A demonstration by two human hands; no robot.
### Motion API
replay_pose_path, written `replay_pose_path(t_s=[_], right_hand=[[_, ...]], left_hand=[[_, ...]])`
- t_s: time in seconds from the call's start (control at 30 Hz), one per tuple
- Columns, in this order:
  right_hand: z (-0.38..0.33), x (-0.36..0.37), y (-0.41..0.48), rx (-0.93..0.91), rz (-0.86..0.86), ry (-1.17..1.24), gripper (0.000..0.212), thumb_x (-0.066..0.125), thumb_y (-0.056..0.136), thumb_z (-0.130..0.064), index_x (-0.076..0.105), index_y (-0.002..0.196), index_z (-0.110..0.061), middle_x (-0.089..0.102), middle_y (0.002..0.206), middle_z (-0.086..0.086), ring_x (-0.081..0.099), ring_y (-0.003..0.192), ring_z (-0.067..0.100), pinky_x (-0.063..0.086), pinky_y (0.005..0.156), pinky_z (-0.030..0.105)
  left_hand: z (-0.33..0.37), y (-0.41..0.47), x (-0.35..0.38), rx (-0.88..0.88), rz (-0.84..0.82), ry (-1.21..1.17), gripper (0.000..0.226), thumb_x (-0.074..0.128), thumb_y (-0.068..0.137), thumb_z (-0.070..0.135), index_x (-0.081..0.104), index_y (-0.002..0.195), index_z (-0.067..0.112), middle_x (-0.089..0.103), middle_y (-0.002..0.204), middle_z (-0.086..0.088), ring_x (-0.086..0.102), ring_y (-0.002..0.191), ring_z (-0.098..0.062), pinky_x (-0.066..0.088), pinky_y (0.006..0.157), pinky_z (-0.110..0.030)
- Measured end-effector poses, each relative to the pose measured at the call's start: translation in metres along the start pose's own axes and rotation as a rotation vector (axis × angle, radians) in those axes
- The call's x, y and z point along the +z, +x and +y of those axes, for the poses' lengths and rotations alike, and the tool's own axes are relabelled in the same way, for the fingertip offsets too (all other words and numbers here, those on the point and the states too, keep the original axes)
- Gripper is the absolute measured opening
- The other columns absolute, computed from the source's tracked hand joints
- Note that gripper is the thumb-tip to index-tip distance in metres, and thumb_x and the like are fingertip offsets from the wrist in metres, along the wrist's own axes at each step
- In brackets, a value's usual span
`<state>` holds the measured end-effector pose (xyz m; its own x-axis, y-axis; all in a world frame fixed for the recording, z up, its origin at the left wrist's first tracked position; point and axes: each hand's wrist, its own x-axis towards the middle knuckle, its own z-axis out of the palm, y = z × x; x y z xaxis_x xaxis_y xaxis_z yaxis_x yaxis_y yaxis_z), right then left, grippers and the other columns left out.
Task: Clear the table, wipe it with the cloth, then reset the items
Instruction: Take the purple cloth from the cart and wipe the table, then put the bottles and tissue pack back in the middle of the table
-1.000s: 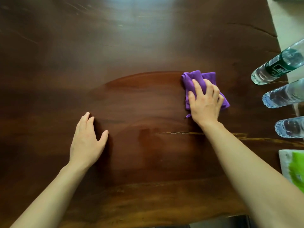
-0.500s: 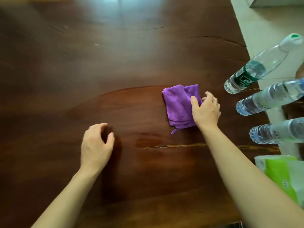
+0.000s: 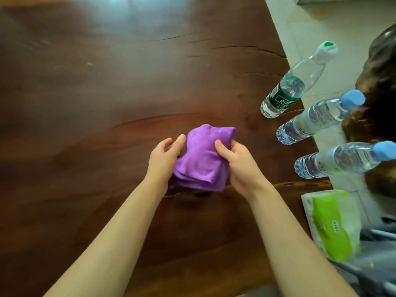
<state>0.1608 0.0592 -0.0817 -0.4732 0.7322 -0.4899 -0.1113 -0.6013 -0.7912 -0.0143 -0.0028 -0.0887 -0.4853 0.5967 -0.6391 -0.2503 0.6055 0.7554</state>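
Note:
A folded purple cloth [image 3: 201,159] is lifted a little above the dark wooden table [image 3: 107,93], near its middle. My right hand [image 3: 237,166] grips the cloth's right side, thumb on top. My left hand [image 3: 164,159] holds its left edge, fingers curled against the fabric. Three water bottles stand along the table's right edge: one with a green label [image 3: 293,86] and two with blue caps [image 3: 317,117] [image 3: 342,158]. A green and white tissue pack [image 3: 332,224] lies at the near right.
Beyond the table's right edge is a pale tiled floor [image 3: 310,24] and a dark wooden object [image 3: 379,82]. Grey items [image 3: 377,254] sit at the lower right corner. Cracks run across the table's far right part.
My right hand pulled the cloth toward me and lifted it off the table. My left hand left the tabletop and came over to take the cloth's left side.

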Motion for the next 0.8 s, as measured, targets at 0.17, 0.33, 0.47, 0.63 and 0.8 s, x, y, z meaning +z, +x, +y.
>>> replay_pose_path(t_s=[0.17, 0.33, 0.47, 0.63, 0.8], right_hand=[[0.027, 0.019, -0.063, 0.109, -0.210, 0.269, 0.039, 0.060, 0.101, -0.024, 0.058, 0.134, -0.003, 0.066, 0.132, 0.018, 0.064, 0.122, 0.031, 0.055, 0.095, 0.037], [0.075, 0.034, -0.118, 0.122, -0.121, -0.011, 0.033, 0.063, 0.100, -0.028, 0.065, 0.127, -0.009, 0.072, 0.125, 0.010, 0.068, 0.117, 0.027, 0.057, 0.093, 0.037], [0.117, 0.042, -0.156, 0.046, 0.111, -0.703, 0.022, 0.069, 0.093, -0.040, 0.071, 0.102, -0.021, 0.077, 0.096, -0.007, 0.072, 0.095, 0.018, 0.059, 0.081, 0.033], [0.152, 0.055, -0.173, -0.095, 0.289, -1.113, 0.025, 0.072, 0.089, -0.042, 0.065, 0.100, -0.022, 0.071, 0.096, -0.005, 0.065, 0.087, 0.014, 0.052, 0.077, 0.029], [0.157, 0.047, -0.173, -0.117, 0.343, -1.149, 0.030, 0.072, 0.089, -0.044, 0.062, 0.107, -0.022, 0.068, 0.105, -0.003, 0.065, 0.094, 0.015, 0.059, 0.087, 0.037]], left_hand=[[-0.031, -0.045, -0.039, -0.209, -0.409, -0.241, 0.067, 0.073, 0.076, 0.066, 0.076, 0.116, 0.012, 0.074, 0.118, -0.015, 0.071, 0.113, -0.028, 0.052, 0.101, -0.041], [-0.095, -0.106, -0.088, -0.140, -0.317, -0.266, 0.039, 0.079, 0.082, 0.031, 0.075, 0.112, 0.006, 0.077, 0.109, -0.015, 0.073, 0.104, -0.034, 0.060, 0.080, -0.035], [-0.148, -0.150, -0.118, 0.011, -0.046, 0.079, 0.029, 0.081, 0.082, 0.030, 0.072, 0.106, 0.017, 0.079, 0.097, -0.002, 0.075, 0.093, -0.022, 0.059, 0.081, -0.038], [-0.182, -0.176, -0.136, 0.201, 0.120, 0.521, 0.029, 0.084, 0.076, 0.031, 0.059, 0.090, 0.033, 0.067, 0.081, 0.014, 0.064, 0.077, -0.003, 0.046, 0.064, -0.019], [-0.189, -0.182, -0.133, 0.285, 0.141, 0.608, 0.041, 0.085, 0.077, 0.025, 0.057, 0.107, 0.023, 0.063, 0.081, 0.010, 0.062, 0.072, -0.008, 0.047, 0.066, -0.028]])
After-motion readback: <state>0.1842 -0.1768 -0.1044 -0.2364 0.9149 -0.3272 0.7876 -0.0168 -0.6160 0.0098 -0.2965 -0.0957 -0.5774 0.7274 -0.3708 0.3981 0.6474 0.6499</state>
